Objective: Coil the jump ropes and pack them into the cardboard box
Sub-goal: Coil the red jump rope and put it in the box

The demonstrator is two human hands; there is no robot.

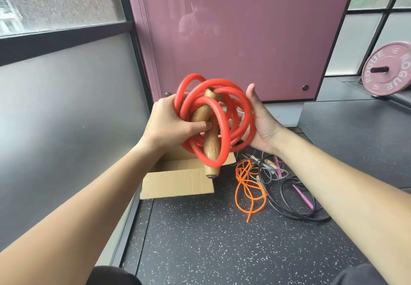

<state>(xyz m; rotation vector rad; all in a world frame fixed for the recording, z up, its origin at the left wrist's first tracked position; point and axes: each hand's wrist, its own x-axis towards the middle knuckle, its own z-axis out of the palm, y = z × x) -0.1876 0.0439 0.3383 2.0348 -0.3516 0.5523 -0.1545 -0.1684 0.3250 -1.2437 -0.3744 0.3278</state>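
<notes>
A thick red jump rope (223, 127) is wound in several loops around its wooden handles (210, 149), held in the air above the open cardboard box (178, 183). My left hand (171, 124) grips the coil and a handle from the left, thumb pressed on the wood. My right hand (261, 118) cups the coil's right side with its palm; its fingers are hidden behind the loops. The box stands on the floor against the left wall, one flap folded toward me.
Right of the box lies a loose orange rope (249, 187) and a tangle of black ropes (293, 196) with a pink handle (303, 197). A pink weight plate (388, 69) stands at the far right. A mauve panel rises behind. Speckled dark floor lies near me.
</notes>
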